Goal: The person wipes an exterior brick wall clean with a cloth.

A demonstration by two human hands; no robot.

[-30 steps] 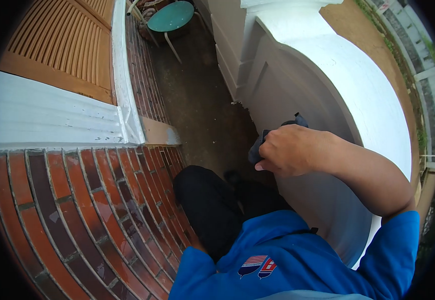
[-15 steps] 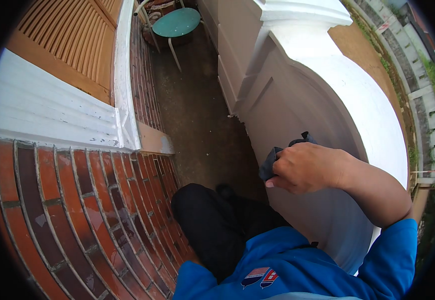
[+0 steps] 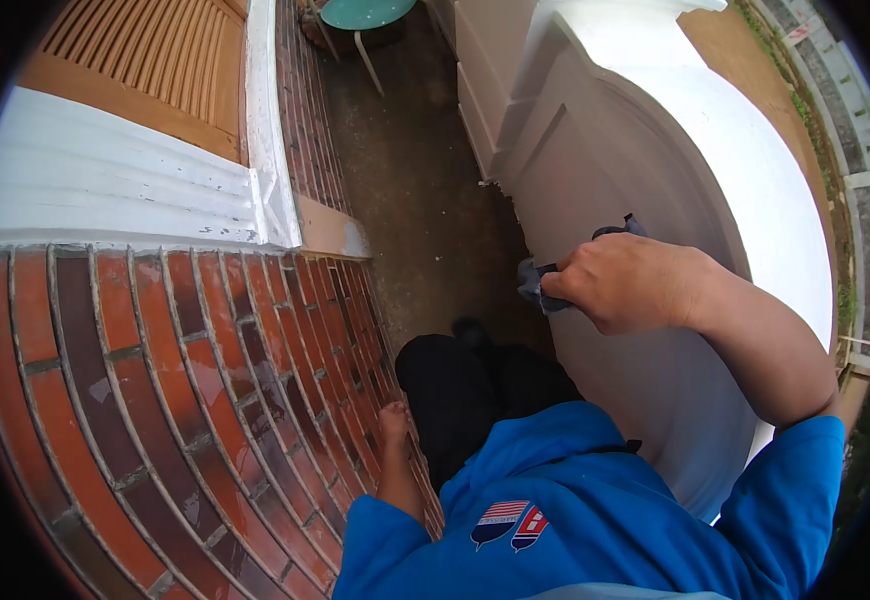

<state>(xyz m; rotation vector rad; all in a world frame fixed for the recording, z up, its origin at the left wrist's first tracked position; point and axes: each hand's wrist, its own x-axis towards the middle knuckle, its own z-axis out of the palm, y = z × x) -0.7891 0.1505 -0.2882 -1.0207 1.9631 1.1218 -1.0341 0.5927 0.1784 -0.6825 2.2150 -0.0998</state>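
Note:
My right hand [image 3: 630,282] grips a dark cloth [image 3: 535,282] and presses it against the inner face of a curved white wall [image 3: 655,170]. Parts of the cloth stick out left of and above my fingers. My left hand [image 3: 393,422] hangs low beside the red brick wall [image 3: 155,400], close to it or touching it; its fingers are mostly hidden, and nothing shows in it. I wear a blue shirt and dark trousers.
A dark concrete floor [image 3: 415,180] runs between the brick wall and the white wall. A green round stool [image 3: 365,12] stands at the far end. A white sill [image 3: 105,190] and a wooden shutter [image 3: 145,60] sit upper left. Bare ground and a fence lie beyond the white wall.
My right hand with the cloth has shifted along the white wall, ending higher in view. My left hand has come into view beside the brick wall.

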